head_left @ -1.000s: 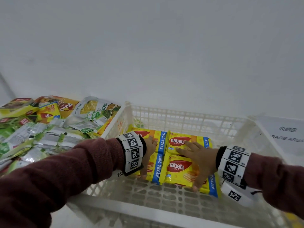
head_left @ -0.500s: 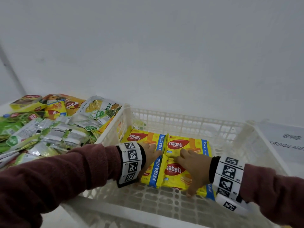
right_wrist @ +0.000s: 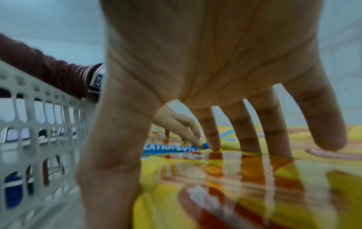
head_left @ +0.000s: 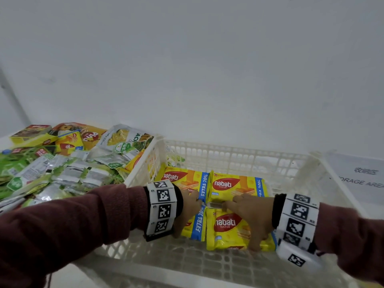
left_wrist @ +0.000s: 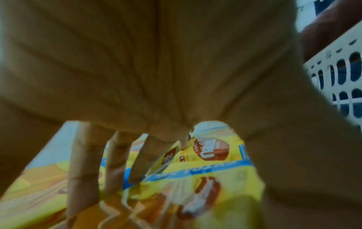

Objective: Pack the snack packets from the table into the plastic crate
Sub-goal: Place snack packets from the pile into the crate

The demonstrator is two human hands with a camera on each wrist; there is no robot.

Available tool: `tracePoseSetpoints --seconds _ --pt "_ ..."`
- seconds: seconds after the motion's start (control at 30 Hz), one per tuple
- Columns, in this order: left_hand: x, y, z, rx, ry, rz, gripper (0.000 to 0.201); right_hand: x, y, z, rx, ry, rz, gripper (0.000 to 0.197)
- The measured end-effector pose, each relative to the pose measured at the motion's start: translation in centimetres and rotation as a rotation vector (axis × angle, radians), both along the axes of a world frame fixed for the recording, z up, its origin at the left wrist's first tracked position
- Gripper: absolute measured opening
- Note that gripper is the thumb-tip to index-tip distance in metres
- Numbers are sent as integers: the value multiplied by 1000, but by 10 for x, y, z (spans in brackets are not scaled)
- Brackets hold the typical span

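Four yellow wafer packets lie flat on the floor of the plastic crate (head_left: 234,156), set two by two, each with its long axis running left to right. The near right packet (head_left: 228,231) sits directly under your right hand (head_left: 252,217). That hand's fingers are spread and fairly straight, their tips resting at the packet's far edge where it meets the far right packet (head_left: 236,187), while the thumb reaches down its near edge, so the hand spans the short way without clenching. The near left packet (head_left: 194,224) lies under your left hand (head_left: 187,206), whose straight fingers press on the seam between the rows; it clasps nothing.

The snack packets still to be packed (head_left: 68,163) are heaped on the table just outside the crate's left wall. Judging from this, your left hand is the nearer one to that heap, and the open crate floor lies in front of and to the right of the four packets.
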State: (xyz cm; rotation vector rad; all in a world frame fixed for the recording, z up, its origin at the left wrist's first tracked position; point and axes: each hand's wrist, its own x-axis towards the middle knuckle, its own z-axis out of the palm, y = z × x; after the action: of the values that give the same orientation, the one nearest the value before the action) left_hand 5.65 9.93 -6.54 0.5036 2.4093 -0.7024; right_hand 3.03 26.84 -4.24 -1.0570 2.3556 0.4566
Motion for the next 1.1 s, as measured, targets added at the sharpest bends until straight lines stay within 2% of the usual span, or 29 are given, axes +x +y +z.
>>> tracePoseSetpoints --seconds 0.07,0.17,0.23,0.3,0.4,0.47,0.63,0.77,0.87,0.97,1.1 --pt "-3 -1 11 28 -119 70 91 -5 3 10 -42 -48 -38 99" --pt "-8 -5 27 264 -222 215 96 -16 9 29 -132 -107 -101 97" --pt "-11 -8 34 351 -198 262 93 -26 10 38 -201 -63 -134 97" --pt "-16 -10 46 390 -46 229 92 -38 9 38 -241 29 -156 95" --pt "-28 -14 56 318 211 199 94 -50 4 28 -263 144 -184 88" --pt "-36 -14 51 252 266 215 91 -54 0 17 -246 229 -168 85" --pt "-51 -13 22 161 295 209 80 -57 -4 -6 -190 291 -126 86" --pt "-62 -12 8 196 323 187 73 -57 0 -13 -196 268 -156 94" --pt "-67 -13 6 209 336 150 79 -58 2 -18 -196 297 -176 96" --pt "-69 -12 8 210 344 124 77 -63 2 -22 -170 341 -187 93" --pt "-78 -11 17 190 268 79 90 -69 5 -24 -107 376 -215 93"
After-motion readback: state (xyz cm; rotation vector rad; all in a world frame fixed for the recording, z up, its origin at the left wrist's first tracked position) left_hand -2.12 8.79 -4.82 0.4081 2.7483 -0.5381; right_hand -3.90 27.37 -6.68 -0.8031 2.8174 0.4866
